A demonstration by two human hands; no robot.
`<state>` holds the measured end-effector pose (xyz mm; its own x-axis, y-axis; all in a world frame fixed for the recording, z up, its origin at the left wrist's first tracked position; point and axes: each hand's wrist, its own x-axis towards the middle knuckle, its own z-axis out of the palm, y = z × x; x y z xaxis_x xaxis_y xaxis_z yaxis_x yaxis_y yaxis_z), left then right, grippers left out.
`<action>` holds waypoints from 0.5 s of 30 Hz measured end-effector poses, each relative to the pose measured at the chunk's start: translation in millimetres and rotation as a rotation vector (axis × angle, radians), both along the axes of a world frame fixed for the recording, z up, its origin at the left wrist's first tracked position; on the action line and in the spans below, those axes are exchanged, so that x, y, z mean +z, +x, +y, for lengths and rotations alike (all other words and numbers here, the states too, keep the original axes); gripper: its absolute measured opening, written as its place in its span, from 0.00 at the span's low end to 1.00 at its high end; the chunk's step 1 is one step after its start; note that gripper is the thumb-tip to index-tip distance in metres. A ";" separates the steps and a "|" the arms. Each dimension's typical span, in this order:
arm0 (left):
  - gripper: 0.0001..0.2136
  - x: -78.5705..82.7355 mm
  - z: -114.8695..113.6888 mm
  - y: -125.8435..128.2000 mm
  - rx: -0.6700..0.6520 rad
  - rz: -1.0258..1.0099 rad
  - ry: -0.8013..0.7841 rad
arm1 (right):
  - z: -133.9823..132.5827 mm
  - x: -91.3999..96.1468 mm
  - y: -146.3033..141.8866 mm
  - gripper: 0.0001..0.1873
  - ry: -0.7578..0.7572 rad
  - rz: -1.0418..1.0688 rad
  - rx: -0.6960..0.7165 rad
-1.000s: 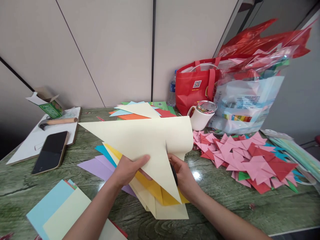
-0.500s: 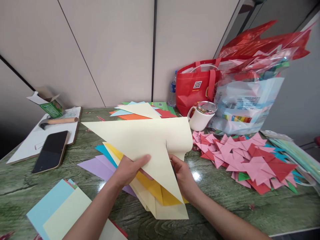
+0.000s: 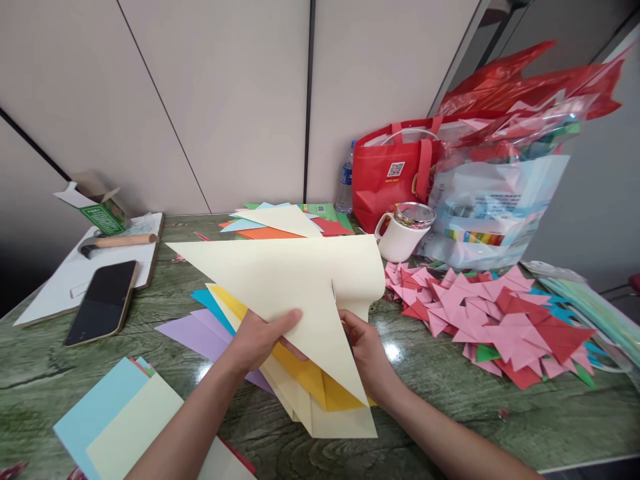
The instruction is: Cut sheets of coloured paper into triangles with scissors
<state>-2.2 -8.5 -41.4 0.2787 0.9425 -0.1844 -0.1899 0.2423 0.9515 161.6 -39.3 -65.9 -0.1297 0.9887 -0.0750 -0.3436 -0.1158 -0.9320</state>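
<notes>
My left hand pinches a large cream sheet of paper, thumb on top and fingers underneath. The sheet is folded to a slanted edge, and its right part curls over. My right hand is closed at the sheet's right side on scissors; a thin blade shows in a slit in the paper, while the handles are mostly hidden behind paper and fingers. Beneath the sheet lie folded yellow paper, more cream paper, purple paper and a little blue paper.
Pink and red cut paper pieces are heaped at right. Behind stand a white mug, a red bag, a bottle and a plastic bag. On the left are a phone, a hammer and coloured sheets.
Almost nothing differs. The cream sheet's left tip has shifted very slightly to the right; both hands keep their places.
</notes>
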 end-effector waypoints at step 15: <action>0.27 3.6 5.8 -0.6 0.170 -0.056 0.056 | 0.7 -5.3 1.8 0.11 0.005 -0.003 -0.027</action>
<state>-2.8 -2.7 -37.8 0.1225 0.9853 -0.1189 -0.2770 0.1490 0.9492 163.4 -38.5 -71.2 -0.1024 0.9923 -0.0701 -0.3442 -0.1014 -0.9334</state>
